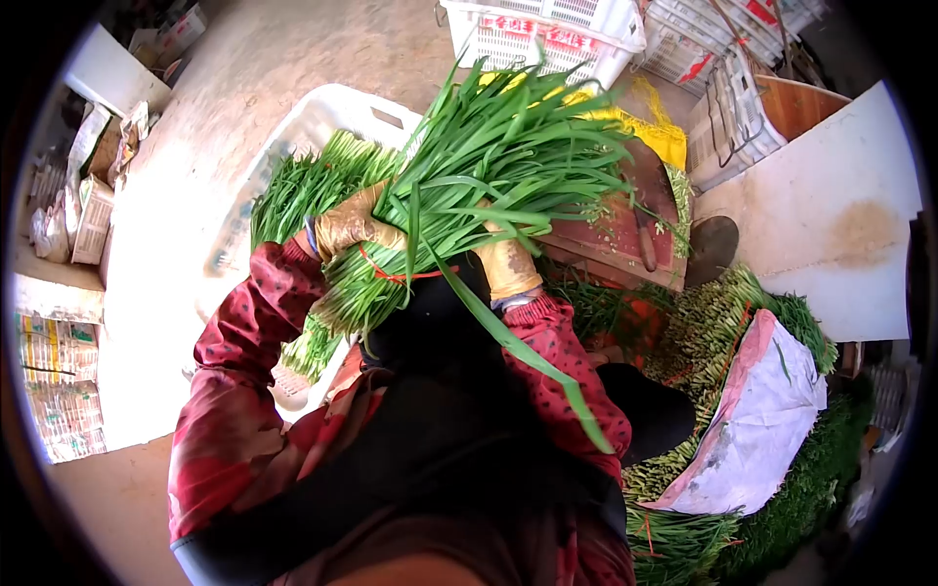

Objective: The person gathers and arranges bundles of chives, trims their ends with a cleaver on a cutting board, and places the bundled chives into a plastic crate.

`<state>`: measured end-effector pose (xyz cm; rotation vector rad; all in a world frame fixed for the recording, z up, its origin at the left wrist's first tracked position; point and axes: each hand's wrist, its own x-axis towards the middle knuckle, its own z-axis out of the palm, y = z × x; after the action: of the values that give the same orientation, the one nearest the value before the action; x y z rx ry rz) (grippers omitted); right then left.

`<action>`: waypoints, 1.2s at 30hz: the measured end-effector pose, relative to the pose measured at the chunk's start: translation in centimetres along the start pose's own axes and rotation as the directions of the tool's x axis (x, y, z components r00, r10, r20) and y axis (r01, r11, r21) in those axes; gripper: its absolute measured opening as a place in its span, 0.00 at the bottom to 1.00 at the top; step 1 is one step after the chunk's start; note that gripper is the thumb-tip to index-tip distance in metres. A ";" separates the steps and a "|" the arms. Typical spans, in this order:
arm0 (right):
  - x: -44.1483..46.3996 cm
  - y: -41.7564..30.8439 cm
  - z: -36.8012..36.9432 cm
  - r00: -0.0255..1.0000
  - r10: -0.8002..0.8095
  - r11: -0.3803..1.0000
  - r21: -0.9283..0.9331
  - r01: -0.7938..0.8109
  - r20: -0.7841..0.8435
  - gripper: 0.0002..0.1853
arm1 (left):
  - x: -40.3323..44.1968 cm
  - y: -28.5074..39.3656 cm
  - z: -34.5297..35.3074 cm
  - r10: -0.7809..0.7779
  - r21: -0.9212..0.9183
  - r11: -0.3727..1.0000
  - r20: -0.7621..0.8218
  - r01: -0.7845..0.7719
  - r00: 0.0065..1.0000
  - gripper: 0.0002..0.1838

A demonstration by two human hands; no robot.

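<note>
A big bundle of long green leaves (518, 146) lies across my lap, its cut stem ends at the lower left and its leafy tips at the upper right. A red tie (391, 276) runs round the stems. My left hand (357, 227), in a tan glove, is wrapped round the stem side of the bundle. My right hand (508, 262), gloved too, presses against the bundle's near side, its fingertips partly hidden under the leaves. One long leaf (523, 352) hangs loose over my right sleeve.
A white crate (234, 220) holding more greens stands at the left. Right of centre, a knife (646, 239) lies on a red-brown board (611, 234). Stacked greens (718, 322) and a white sack (757, 430) are at the right; white baskets (537, 44) stand beyond.
</note>
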<state>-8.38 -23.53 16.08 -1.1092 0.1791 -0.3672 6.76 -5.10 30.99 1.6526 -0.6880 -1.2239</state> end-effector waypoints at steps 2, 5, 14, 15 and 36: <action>0.2 0.4 0.9 0.970 -0.148 0.979 -0.171 0.115 -0.191 0.15 | 1.6 -1.0 0.3 0.343 0.229 0.913 0.019 -0.339 0.939 0.66; -0.4 0.3 2.1 0.921 -0.321 0.921 -0.301 0.248 -0.222 0.18 | 2.7 0.3 2.2 0.513 0.677 0.658 -0.080 -0.331 0.855 0.70; -6.5 -1.2 4.4 0.925 0.188 0.927 0.372 -0.056 -0.331 0.28 | 6.9 -2.4 -0.6 0.104 -0.157 0.973 -0.371 -0.172 0.923 0.25; -7.4 -1.8 5.1 0.930 0.173 0.918 0.395 -0.033 -0.323 0.28 | 6.5 -2.2 -0.1 0.108 -0.183 0.965 -0.382 -0.190 0.918 0.24; -7.5 -2.2 5.2 0.865 0.331 0.899 0.405 -0.168 -0.376 0.17 | -0.1 2.3 5.1 0.590 0.795 0.522 -0.074 -0.310 0.804 0.72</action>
<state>-14.05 -17.21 19.99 -0.6128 0.6298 -0.3892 2.12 -7.76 32.80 2.0697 -1.4410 -0.1954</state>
